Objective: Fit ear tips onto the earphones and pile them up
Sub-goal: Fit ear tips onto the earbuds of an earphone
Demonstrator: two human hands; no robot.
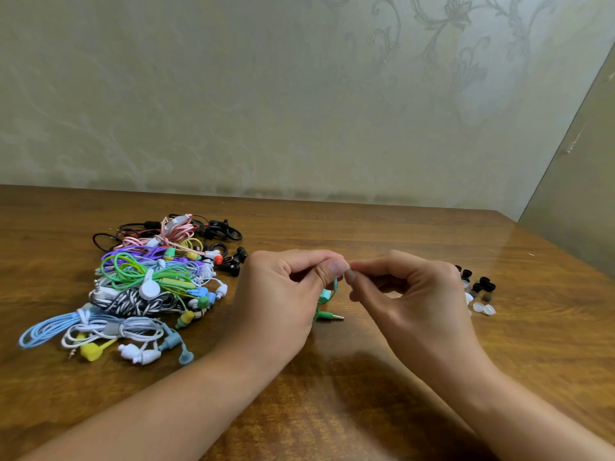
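My left hand (286, 294) is closed around a teal earphone (327, 294); its cable and green jack plug (329, 316) hang down onto the table. My right hand (409, 294) pinches something tiny at its fingertips, touching my left thumb; the pinched item is hidden by the fingers. A pile of coiled earphones (149, 281) in many colours lies to the left. Loose black and clear ear tips (479, 291) lie in a small cluster to the right, partly behind my right hand.
The wooden table (332, 377) runs up to a patterned wall at the back. Its right edge slants close past the ear tips. Both forearms cross the near part of the table.
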